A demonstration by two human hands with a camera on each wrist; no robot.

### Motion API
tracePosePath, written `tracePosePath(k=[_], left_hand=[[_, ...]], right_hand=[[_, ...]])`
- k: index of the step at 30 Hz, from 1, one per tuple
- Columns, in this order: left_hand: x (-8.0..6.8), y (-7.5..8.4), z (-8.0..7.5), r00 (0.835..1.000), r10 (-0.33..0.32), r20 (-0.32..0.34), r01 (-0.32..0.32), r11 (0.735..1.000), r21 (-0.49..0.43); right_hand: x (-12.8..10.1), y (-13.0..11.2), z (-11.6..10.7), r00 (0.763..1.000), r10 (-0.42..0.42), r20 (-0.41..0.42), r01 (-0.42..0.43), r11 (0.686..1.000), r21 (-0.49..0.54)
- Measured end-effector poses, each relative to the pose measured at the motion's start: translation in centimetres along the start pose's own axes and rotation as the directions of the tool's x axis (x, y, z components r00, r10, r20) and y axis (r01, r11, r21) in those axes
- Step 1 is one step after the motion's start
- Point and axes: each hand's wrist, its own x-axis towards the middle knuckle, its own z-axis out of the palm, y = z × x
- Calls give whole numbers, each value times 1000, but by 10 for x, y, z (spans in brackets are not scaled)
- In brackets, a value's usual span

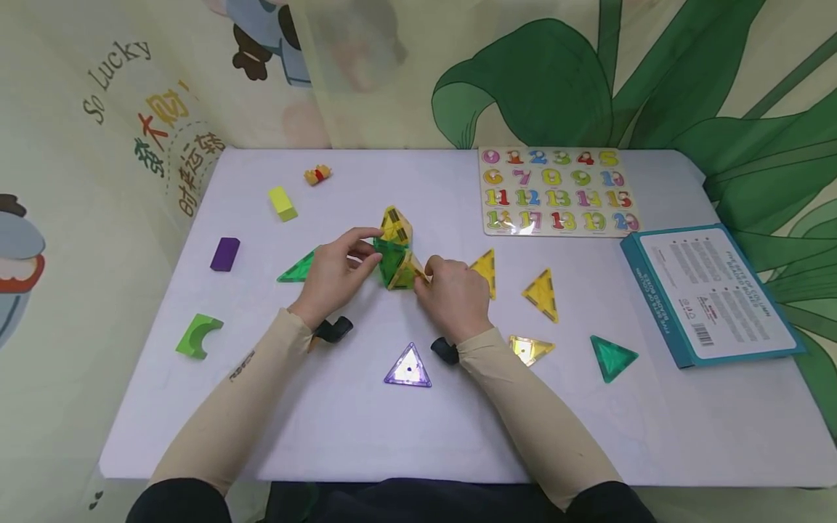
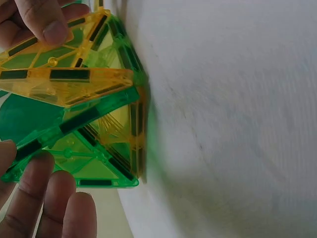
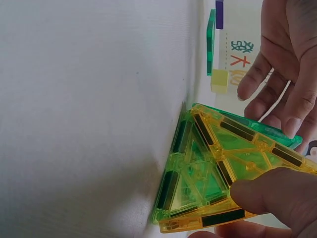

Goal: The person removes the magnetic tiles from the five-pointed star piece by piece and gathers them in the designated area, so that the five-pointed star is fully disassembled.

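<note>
Between the two hands, a structure of green and yellow triangular magnetic tiles [image 1: 397, 254] stands on the table. On its left, my left hand [image 1: 336, 272] pinches a green magnetic tile [image 2: 74, 121] by its edge between thumb and fingers. My right hand [image 1: 455, 294] grips a yellow magnetic tile [image 3: 257, 161] on the structure's right, its thumb pressed on the tile's face. The tiles tilt against one another, with dark strips along their edges. Partly behind the left hand lies a loose green tile [image 1: 297, 269]. Just beyond the right hand is a loose yellow tile [image 1: 485, 272].
Nearer the front lies a purple triangle tile [image 1: 408, 367]. To the right are yellow tiles [image 1: 543, 294] and a green tile [image 1: 612, 358], then a teal box [image 1: 716, 290] and a number board [image 1: 559, 192]. Several blocks, including a green arch [image 1: 197, 336], are at left.
</note>
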Motion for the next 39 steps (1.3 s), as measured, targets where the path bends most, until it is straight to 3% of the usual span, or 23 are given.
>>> tracePosePath(k=[7, 15, 30, 34, 39], left_hand=[[1, 2, -2, 999, 54, 10, -54, 996, 75], [3, 2, -5, 990, 144, -9, -139, 967, 213], [11, 7, -13, 987, 146, 62, -157, 954, 254], [11, 10, -14, 971, 201, 132, -232, 924, 303], [11, 12, -14, 933, 298, 202, -355, 856, 376]], right_hand=[[0, 1, -1, 1000, 1, 5, -1, 1000, -4], [1, 2, -1, 1000, 2, 19, -2, 1000, 10], [4, 3, 0, 999, -9, 34, 8, 999, 32], [5, 4, 0, 999, -10, 36, 8, 999, 45], [6, 5, 1, 999, -11, 38, 9, 999, 46]])
